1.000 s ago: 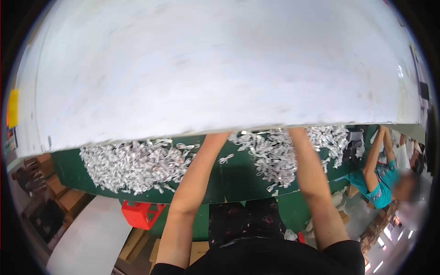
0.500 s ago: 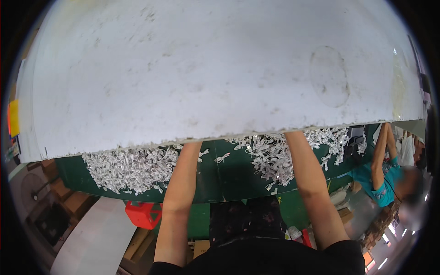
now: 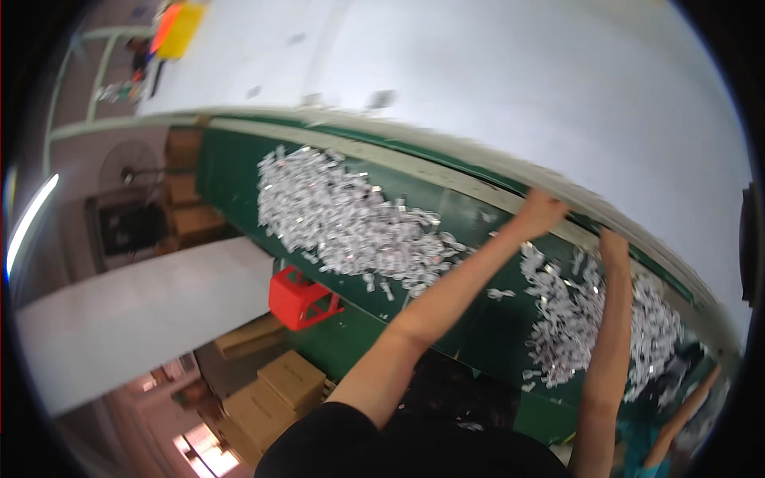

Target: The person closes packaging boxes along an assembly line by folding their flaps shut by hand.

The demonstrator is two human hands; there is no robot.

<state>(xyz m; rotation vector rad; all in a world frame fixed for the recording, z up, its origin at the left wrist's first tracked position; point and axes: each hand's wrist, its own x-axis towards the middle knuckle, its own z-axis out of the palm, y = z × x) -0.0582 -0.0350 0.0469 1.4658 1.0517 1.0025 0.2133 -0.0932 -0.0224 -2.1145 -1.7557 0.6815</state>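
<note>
My left hand (image 3: 545, 213) reaches up to the far side of a green tabletop (image 3: 478, 327), at the lower edge of a large white panel (image 3: 446, 72). The panel's edge covers its fingertips. Beside it, to the right, my right hand (image 3: 612, 240) is at the same edge, its fingers hidden. Whether either hand holds anything is not visible. A big heap of small coiled white cables (image 3: 343, 215) lies to the left of my left arm. A second heap of coiled cables (image 3: 562, 327) spreads around my right forearm. One loose cable bundle (image 3: 500, 294) lies between them.
A red plastic stool (image 3: 296, 301) stands by the table's near edge. Cardboard boxes (image 3: 267, 406) are stacked at the lower left, near a long white surface (image 3: 151, 307). At the lower right a co-worker's arm (image 3: 684, 418) reaches toward the table. A fan (image 3: 129, 171) stands far left.
My view has swung left and tilted, so the panel's edge slants and more of the left heap shows. Parts of both my hands now appear below that edge, where earlier it hid them.
</note>
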